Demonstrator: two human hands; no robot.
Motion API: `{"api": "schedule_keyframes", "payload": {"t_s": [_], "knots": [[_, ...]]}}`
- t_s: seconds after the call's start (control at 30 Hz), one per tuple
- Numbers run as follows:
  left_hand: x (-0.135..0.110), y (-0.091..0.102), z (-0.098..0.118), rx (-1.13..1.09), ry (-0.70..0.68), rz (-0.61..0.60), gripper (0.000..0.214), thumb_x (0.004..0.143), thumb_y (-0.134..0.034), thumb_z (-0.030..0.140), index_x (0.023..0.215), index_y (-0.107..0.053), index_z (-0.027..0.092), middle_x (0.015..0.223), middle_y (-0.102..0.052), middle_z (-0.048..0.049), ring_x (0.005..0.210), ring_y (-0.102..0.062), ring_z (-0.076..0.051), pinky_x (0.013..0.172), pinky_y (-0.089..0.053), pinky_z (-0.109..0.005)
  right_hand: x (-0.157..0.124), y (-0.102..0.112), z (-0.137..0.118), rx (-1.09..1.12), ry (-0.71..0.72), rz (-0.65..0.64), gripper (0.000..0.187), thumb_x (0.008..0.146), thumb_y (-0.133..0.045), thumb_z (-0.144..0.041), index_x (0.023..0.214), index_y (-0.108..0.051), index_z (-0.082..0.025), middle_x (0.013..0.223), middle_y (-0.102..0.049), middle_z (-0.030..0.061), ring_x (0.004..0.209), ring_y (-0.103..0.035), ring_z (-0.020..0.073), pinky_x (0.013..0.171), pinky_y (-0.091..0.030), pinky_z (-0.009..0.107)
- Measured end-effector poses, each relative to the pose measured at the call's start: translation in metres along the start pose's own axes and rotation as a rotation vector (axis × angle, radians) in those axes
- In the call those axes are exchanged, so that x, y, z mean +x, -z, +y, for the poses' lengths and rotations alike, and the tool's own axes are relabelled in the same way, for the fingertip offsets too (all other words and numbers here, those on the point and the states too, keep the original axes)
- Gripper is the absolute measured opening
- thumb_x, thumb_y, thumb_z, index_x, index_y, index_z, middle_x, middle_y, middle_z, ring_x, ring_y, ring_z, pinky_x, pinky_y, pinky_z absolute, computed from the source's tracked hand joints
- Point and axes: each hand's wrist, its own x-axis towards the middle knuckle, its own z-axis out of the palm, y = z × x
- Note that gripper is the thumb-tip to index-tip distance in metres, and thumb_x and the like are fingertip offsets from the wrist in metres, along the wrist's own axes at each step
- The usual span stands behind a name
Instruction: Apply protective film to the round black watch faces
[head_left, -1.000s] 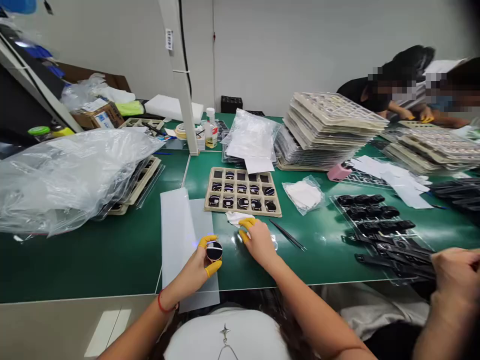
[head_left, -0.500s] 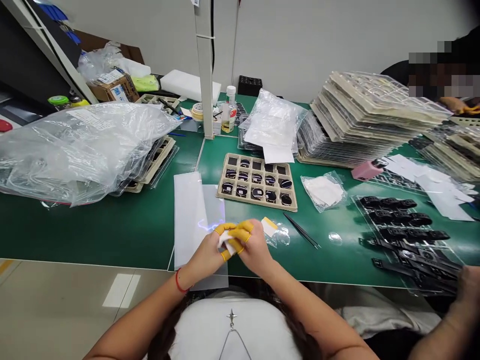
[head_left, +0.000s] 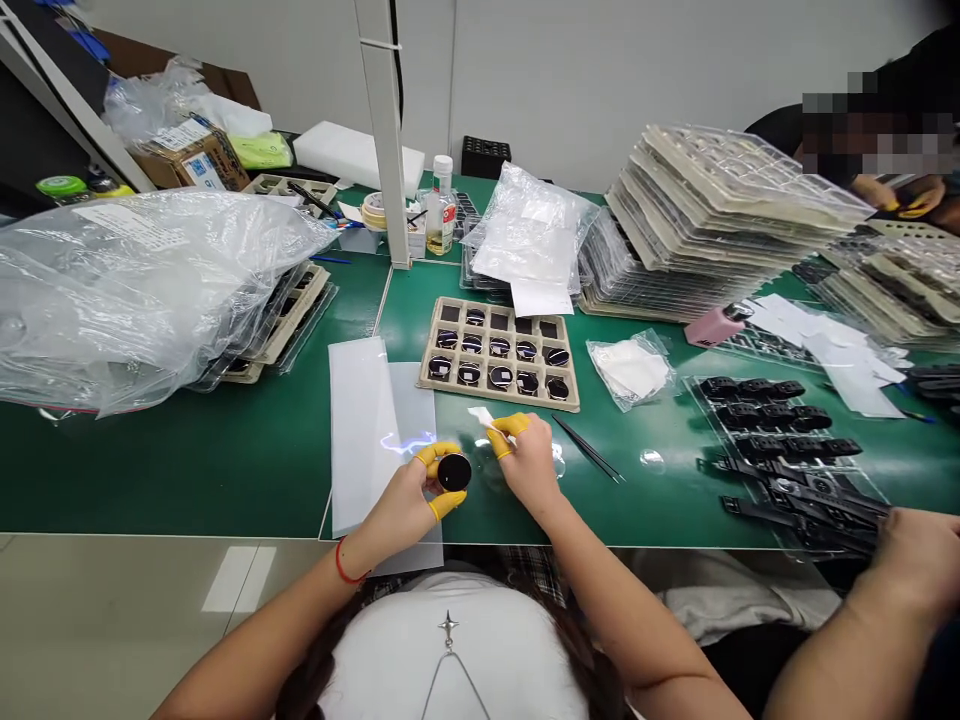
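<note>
My left hand [head_left: 405, 497], with yellow finger cots on its fingertips, grips a round black watch face [head_left: 454, 472] by its edge, dark side up. To its right, my right hand [head_left: 529, 460] pinches a small folded white wipe [head_left: 481, 415] between yellow-covered fingers, apart from the watch face. Just beyond the hands lies a beige tray [head_left: 574, 392] of square compartments, several with similar round black watch faces. Black tweezers [head_left: 589, 448] rest on the green table beside my right hand. White sheets [head_left: 360, 440] lie left of my left hand.
A large plastic bag [head_left: 150, 290] covers trays at left. A post [head_left: 386, 150] rises behind the tray. Stacked trays [head_left: 712, 220], a pink bottle [head_left: 714, 327] and black watch straps [head_left: 765, 415] stand right. A co-worker's arm [head_left: 877, 620] reaches in at lower right.
My hands have come apart from around the white wipe. The black watch face now shows in my left hand, and the wipe is in my right. The view has shifted slightly.
</note>
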Motion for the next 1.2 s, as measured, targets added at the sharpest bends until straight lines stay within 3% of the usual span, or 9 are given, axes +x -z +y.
{"api": "schedule_keyframes", "payload": {"t_s": [0.2,0.37,0.5,0.57,0.7,0.83,0.93,1.07,1.2], "knots": [[0.002,-0.002,-0.002,0.138,0.001,0.014,0.033,0.076,-0.061,0.02,0.108,-0.052,0.018,0.089,-0.065,-0.0026,0.08,-0.062,-0.017,0.074,-0.051,-0.029,-0.021,-0.003,-0.027,0.142,0.121,-0.046,0.011,0.088,-0.051,-0.022,0.083,-0.061,-0.019,0.077,-0.062,0.0042,0.077,-0.049,0.0189,0.073,-0.035,0.033],[-0.002,-0.006,-0.005,0.18,0.008,0.013,0.043,0.079,-0.059,0.023,0.12,-0.047,0.021,0.098,-0.065,-0.0034,0.085,-0.063,-0.018,0.08,-0.052,-0.033,-0.013,0.002,-0.024,0.204,-0.057,-0.069,0.015,0.088,-0.053,-0.028,0.077,-0.059,-0.02,0.072,-0.06,0.0015,0.072,-0.05,0.0169,0.07,-0.035,0.031],[-0.002,-0.009,-0.008,0.24,0.002,0.03,0.028,0.076,-0.061,0.024,0.103,-0.055,0.018,0.092,-0.066,-0.0053,0.082,-0.063,-0.021,0.075,-0.052,-0.034,-0.017,0.003,-0.029,0.167,0.085,-0.107,0.012,0.087,-0.051,-0.024,0.081,-0.061,-0.02,0.075,-0.061,0.0028,0.077,-0.05,0.0182,0.076,-0.035,0.033],[-0.001,-0.011,-0.009,0.202,0.004,0.036,0.03,0.076,-0.061,0.024,0.104,-0.054,0.018,0.092,-0.066,-0.0056,0.082,-0.063,-0.021,0.074,-0.052,-0.034,-0.016,-0.003,-0.026,0.083,0.065,-0.134,0.013,0.086,-0.052,-0.022,0.079,-0.063,-0.02,0.074,-0.061,0.0038,0.077,-0.05,0.0193,0.075,-0.035,0.034],[-0.004,-0.01,-0.006,0.061,0.035,0.032,0.042,0.078,-0.061,0.023,0.117,-0.047,0.02,0.093,-0.065,-0.003,0.08,-0.062,-0.016,0.077,-0.052,-0.031,-0.007,-0.002,0.006,-0.017,-0.132,-0.189,0.014,0.085,-0.055,-0.024,0.09,-0.066,-0.018,0.083,-0.066,0.0058,0.079,-0.054,0.0214,0.074,-0.038,0.034],[-0.007,-0.004,-0.004,-0.024,0.075,0.005,0.043,0.076,-0.064,0.023,0.115,-0.048,0.019,0.088,-0.065,-0.0022,0.079,-0.061,-0.015,0.077,-0.05,-0.03,-0.01,0.038,0.054,-0.304,-0.257,-0.184,0.034,0.086,-0.052,-0.029,0.116,-0.061,-0.014,0.108,-0.064,0.0142,0.098,-0.054,0.0284,0.082,-0.04,0.039],[-0.01,0.006,-0.005,-0.001,0.076,0.013,0.044,0.076,-0.064,0.023,0.117,-0.047,0.02,0.087,-0.065,-0.0016,0.077,-0.06,-0.015,0.077,-0.05,-0.031,-0.026,0.072,0.094,-0.585,-0.519,-0.27,0.042,0.087,-0.05,-0.036,0.117,-0.058,-0.008,0.109,-0.06,0.0217,0.097,-0.056,0.0321,0.075,-0.042,0.039],[-0.017,0.026,-0.014,0.171,0.031,0.063,0.041,0.081,-0.059,0.025,0.12,-0.046,0.022,0.1,-0.065,-0.0047,0.09,-0.062,-0.019,0.086,-0.049,-0.036,-0.048,0.091,0.129,-0.563,-0.693,-0.46,0.031,0.088,-0.042,-0.038,0.097,-0.063,-0.016,0.099,-0.062,0.0161,0.083,-0.061,0.0286,0.062,-0.042,0.035],[-0.031,0.032,-0.031,0.51,-0.133,-0.008,0.03,0.082,-0.055,0.02,0.113,-0.053,0.023,0.117,-0.06,-0.0071,0.124,-0.047,-0.026,0.111,-0.028,-0.047,-0.05,0.095,0.124,-0.308,-0.666,-0.418,0.02,0.081,-0.047,-0.037,0.08,-0.058,-0.021,0.08,-0.064,0.0095,0.071,-0.061,0.0259,0.062,-0.044,0.036]]}}
